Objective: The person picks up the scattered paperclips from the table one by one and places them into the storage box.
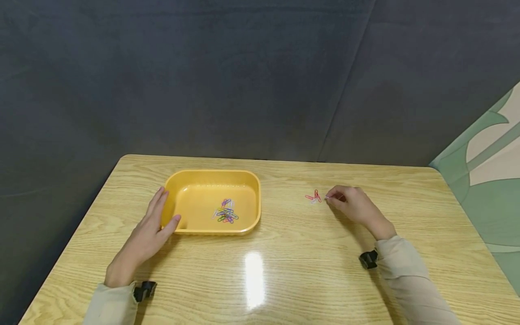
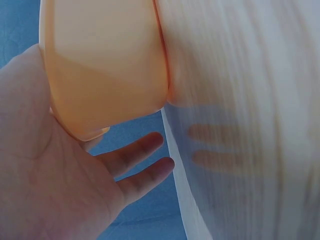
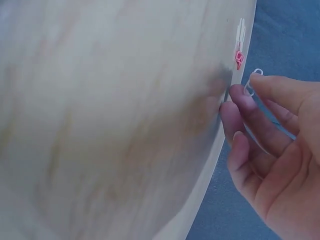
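In the head view my left hand (image 1: 148,234) rests against the left end of a yellow tray (image 1: 211,232), its fingers straight along the rim. The left wrist view shows the same hand (image 2: 65,165) with its palm at the tray's outer wall (image 2: 107,65). A heap of coloured paper clips (image 1: 226,212) lies inside the tray. Right of the tray, my right hand (image 1: 354,205) pinches a white paper clip (image 3: 253,82) between thumb and fingertip. Just left of those fingers, a few red and white paper clips (image 1: 315,197) lie on the table.
The wooden table (image 1: 304,271) ends at a dark curtain (image 1: 243,81) at the back. A green and beige patterned surface (image 1: 487,180) stands along the right side. Both wrists wear black straps (image 1: 145,291) over light sleeves.
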Tool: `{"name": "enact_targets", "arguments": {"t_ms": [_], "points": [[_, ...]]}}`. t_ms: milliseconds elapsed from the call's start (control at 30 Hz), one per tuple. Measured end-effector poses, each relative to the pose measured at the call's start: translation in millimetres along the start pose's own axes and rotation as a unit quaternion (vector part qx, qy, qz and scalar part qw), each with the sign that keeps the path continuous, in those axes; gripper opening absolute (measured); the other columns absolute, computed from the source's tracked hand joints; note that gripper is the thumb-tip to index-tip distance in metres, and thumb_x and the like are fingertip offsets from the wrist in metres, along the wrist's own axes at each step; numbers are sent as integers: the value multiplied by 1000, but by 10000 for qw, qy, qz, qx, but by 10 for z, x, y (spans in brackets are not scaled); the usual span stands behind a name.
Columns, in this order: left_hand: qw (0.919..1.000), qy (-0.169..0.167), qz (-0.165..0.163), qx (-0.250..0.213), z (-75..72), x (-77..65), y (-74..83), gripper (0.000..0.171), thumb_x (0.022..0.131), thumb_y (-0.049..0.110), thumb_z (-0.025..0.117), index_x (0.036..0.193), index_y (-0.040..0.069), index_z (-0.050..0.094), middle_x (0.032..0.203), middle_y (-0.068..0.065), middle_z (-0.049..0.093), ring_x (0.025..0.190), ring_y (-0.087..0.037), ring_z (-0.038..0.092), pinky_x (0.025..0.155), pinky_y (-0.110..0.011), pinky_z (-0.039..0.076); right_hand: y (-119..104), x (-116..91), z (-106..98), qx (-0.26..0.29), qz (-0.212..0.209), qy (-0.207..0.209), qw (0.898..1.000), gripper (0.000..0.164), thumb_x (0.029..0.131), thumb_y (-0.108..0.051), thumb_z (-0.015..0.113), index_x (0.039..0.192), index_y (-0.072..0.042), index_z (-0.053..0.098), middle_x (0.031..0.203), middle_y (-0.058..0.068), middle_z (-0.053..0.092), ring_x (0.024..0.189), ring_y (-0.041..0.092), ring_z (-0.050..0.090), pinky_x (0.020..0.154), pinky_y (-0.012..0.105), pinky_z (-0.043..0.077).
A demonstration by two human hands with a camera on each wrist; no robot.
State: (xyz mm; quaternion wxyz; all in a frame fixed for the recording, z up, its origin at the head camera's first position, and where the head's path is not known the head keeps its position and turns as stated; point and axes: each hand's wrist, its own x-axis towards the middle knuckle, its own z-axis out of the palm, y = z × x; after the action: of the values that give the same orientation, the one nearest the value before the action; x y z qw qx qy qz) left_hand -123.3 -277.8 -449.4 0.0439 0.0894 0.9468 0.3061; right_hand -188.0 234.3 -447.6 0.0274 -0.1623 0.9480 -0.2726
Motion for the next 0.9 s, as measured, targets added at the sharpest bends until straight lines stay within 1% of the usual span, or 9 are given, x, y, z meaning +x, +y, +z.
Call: {"name": "enact_targets", "arguments": {"t_ms": [267,433,900], "points": [[10000,64,29,-43,2,3,4,79,105,43,44,160,3,3,168,-12,-5,149,-48,18,108,-70,28,-25,-5,-6,-37,71,-57,10000,13,95,-7,64,103,-2,74,92,10,74,76,13,64,64,25,50],[10000,48,9,-36,2,1,4,79,105,44,43,160,4,3,168,-11,-6,149,-48,19,108,-70,29,-47,-9,-10,72,83,-36,9999,13,96,-8,64,102,-2,74,90,10,74,73,13,63,60,24,48],[10000,50,51,-36,-1,4,2,78,105,43,43,160,4,2,168,-11,-7,148,-49,19,106,-71,29,-88,-20,20,39,-46,133,9999,13,95,-7,66,102,-1,74,89,10,74,72,13,63,60,22,49]]}}
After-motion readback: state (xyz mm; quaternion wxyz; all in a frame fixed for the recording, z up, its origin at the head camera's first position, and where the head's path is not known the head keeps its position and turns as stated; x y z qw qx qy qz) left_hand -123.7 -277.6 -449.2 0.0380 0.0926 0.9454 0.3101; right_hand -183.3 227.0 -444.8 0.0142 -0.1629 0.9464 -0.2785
